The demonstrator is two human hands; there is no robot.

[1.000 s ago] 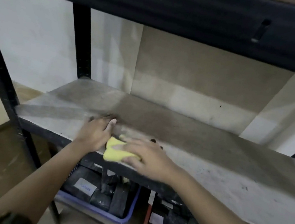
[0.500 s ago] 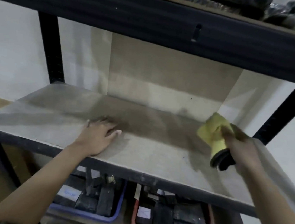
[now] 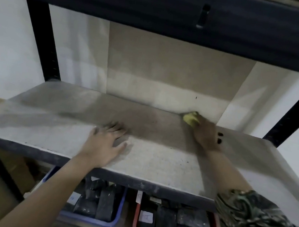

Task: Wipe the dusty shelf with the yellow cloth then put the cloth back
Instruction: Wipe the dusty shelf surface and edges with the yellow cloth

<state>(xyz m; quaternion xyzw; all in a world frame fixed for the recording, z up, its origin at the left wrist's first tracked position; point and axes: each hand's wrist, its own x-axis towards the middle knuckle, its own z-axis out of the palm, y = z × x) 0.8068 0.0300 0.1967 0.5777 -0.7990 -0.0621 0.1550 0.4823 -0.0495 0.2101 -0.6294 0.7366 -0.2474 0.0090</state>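
Nearest to me, at the bottom of the view, two bins sit on the level under the shelf: a blue bin [image 3: 88, 216] at about 6 o'clock and a red bin [image 3: 136, 225] just beside it toward 5 o'clock, both packed with dark wrapped blocks that carry small pale labels. At 4 o'clock my patterned sleeve [image 3: 255, 224] covers the right upper arm.

Above the bins runs the black front edge of the dusty shelf [image 3: 167, 164], a grey board speckled with grit. My left hand [image 3: 104, 145] lies flat on it just left of centre, palm down, fingers straight and spread, holding nothing.

Farther in, toward 2 o'clock, my right hand [image 3: 205, 134] reaches to the back of the shelf. Its fingers are curled over the yellow cloth [image 3: 191, 119] and press it down on the board, right where the shelf meets the pale back panel [image 3: 168, 74]. Only a bunched part of the cloth shows past the knuckles.

The board looks darker in a band between the two hands. Black uprights stand at 10 o'clock [image 3: 41, 41] and 2 o'clock [image 3: 294, 111], and the dark beam of the upper shelf [image 3: 157, 7] crosses the top at 12 o'clock.
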